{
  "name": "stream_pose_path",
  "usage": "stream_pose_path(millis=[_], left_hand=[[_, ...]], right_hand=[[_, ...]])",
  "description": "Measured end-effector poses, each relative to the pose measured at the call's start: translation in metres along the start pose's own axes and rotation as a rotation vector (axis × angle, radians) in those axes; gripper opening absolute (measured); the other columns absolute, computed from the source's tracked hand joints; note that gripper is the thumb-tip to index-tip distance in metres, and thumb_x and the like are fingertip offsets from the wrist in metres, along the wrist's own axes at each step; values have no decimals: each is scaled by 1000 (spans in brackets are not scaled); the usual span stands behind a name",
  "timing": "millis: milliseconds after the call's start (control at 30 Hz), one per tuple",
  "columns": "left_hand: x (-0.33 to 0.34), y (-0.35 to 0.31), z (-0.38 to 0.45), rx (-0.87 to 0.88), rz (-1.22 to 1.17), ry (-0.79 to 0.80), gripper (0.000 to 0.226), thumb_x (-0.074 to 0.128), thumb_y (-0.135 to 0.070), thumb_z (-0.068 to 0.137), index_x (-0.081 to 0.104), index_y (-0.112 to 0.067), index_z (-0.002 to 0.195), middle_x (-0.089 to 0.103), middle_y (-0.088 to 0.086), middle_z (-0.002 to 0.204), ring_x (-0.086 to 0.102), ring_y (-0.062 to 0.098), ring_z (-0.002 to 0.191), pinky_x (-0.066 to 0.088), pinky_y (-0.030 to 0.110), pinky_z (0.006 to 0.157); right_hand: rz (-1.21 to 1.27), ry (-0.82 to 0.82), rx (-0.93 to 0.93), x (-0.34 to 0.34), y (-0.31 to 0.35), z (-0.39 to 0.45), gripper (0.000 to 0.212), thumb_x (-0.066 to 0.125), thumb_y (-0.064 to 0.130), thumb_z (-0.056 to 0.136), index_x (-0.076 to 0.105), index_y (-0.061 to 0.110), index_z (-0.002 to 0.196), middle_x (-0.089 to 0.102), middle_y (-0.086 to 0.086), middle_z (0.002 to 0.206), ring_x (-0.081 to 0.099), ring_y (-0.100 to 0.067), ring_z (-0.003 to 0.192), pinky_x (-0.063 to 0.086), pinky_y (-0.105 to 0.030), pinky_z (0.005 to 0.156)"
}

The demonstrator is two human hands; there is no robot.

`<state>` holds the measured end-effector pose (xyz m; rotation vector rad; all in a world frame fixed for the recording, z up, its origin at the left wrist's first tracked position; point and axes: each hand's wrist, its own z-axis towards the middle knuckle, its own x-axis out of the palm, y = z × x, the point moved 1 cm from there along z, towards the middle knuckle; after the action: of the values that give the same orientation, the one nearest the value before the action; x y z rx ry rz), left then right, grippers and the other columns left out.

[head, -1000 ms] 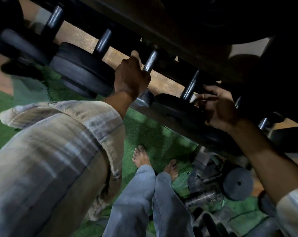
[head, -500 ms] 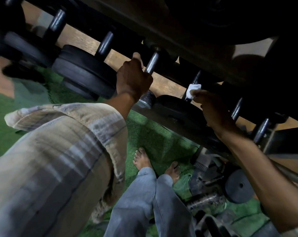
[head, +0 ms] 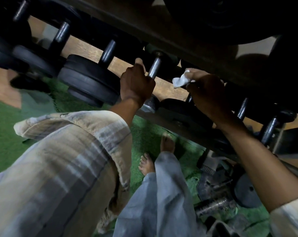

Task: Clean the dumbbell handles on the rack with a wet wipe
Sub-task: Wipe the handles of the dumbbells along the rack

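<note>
Knurled steel caught the light in the head view: the dumbbell handle (head: 154, 68) we gripped with our left hand (head: 136, 83), fingers curled round its lower part, thumb up beside it. Our right hand (head: 207, 93) pinched the crumpled white wet wipe (head: 181, 80) between thumb and fingertips, just to the right of that handle and near the next dark handle (head: 189, 98), which was mostly hidden behind the hand. We judged the wipe soft, limp and light, best kept bunched so it could wrap round a bar; the damp cloth would probably drag on the knurling rather than slip. The dumbbells looked heavy and stiff, seated on the rack (head: 184, 124), so we reckoned the bar should be steadied, not lifted.

Around us, black weight plates (head: 88, 81) crowded each handle, leaving only narrow gaps for the fingers, and a dark upper shelf (head: 162, 28) hung low over the row. More handles (head: 108, 51) ran off to the left, others (head: 242, 108) to the right. Below lay green turf (head: 6, 127), our bare feet (head: 147, 164) and loose weights (head: 215, 205) on the floor.
</note>
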<state>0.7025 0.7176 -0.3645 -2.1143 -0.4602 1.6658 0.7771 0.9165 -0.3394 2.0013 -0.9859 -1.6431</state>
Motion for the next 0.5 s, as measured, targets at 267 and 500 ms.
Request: stream_pose_path(millis=[267, 500], left_hand=[[2, 3, 2, 16, 9, 26, 27, 63, -22, 87, 52, -11, 109, 71, 11, 90, 66, 38, 89, 35, 36, 68], [2, 3, 4, 22, 20, 81, 28, 60, -21, 84, 50, -12, 109, 72, 12, 92, 67, 38, 91, 45, 41, 74]], right_hand=[[846, 66, 323, 13, 3, 8, 53, 80, 28, 77, 68, 10, 125, 68, -13, 129, 65, -28, 120, 56, -44, 98], [821, 146, 301, 16, 19, 16, 40, 70, 21, 94, 65, -11, 118, 71, -9, 118, 69, -16, 113, 54, -35, 101]])
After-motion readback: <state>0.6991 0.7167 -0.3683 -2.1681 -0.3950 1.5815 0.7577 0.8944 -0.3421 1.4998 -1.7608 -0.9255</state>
